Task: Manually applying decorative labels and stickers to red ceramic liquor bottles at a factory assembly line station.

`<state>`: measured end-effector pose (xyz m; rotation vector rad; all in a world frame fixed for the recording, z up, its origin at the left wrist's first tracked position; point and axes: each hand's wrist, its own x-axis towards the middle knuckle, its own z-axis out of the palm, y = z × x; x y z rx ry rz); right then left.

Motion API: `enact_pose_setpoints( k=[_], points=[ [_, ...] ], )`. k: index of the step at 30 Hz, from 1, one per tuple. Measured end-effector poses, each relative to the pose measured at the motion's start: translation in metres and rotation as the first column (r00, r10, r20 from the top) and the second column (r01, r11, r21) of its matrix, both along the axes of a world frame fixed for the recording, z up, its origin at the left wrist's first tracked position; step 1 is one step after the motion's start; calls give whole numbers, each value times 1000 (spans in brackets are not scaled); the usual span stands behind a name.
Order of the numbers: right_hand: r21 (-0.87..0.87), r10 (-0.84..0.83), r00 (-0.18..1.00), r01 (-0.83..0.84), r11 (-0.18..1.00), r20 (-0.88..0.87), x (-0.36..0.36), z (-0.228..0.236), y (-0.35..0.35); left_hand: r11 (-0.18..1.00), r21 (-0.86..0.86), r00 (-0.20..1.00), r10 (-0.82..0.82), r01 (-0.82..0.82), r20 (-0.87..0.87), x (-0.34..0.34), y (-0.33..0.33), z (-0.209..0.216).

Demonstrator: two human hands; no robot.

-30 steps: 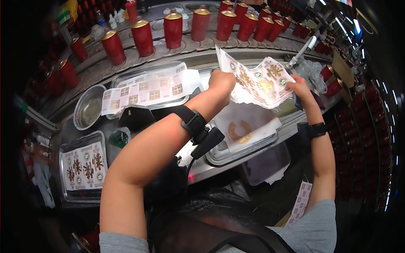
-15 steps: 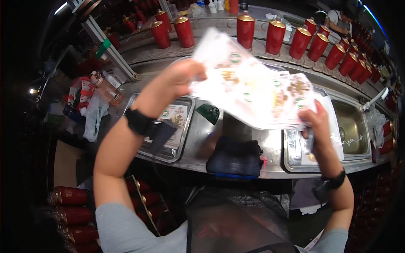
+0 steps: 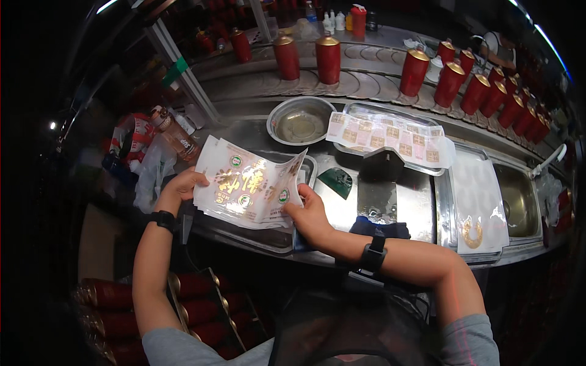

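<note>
A small stack of white decal sheets (image 3: 241,189) with gold and green prints is spread between my two hands, its near right corner curling up. At its left edge my left hand (image 3: 186,182) pinches the sheets. My right hand (image 3: 312,216) grips their right edge, thumb on top. Directly beneath is a metal tray (image 3: 259,244), mostly covered by the sheets. Just right of them, a dark green scraper (image 3: 336,182) lies on the steel counter, beside a dark metal stand (image 3: 379,183). A dark blue cloth (image 3: 381,229) rests near the front edge.
Behind the scraper sits a metal bowl (image 3: 299,121) of liquid. A far tray (image 3: 397,137) carries a decal sheet; a right tray (image 3: 448,210) bears a white sheet with a gold ring print. Red bottles (image 3: 415,72) line the conveyor (image 3: 366,79). A sink (image 3: 519,204) is far right.
Both hands have brought the sheets down and left, from over the middle of the counter to above the left tray. The bowl and far tray have come into sight. The red bottles have shifted.
</note>
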<state>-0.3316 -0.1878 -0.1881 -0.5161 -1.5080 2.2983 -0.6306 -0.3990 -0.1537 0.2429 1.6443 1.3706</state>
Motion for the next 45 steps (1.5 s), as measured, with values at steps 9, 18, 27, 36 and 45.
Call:
enact_pose_setpoints(
  k=[9,18,27,36,45],
  points=[
    [36,280,784,-359,933,555,48,63,36,835,-544,669,-358,-82,-651,-4,19,-17],
    [88,-134,962,116,989,239,131,100,179,975,-221,397,-207,11,-894,85,179,54],
    [-306,-395,909,417,856,134,258,16,248,994,-77,179,-90,79,-980,71,430,53],
    [-302,-626,762,644,703,168,302,-25,261,955,103,235,172,-278,-957,-2,628,46],
    [-272,-581,794,608,746,181,270,-28,280,970,241,244,234,0,-941,-11,612,27]
  ],
)
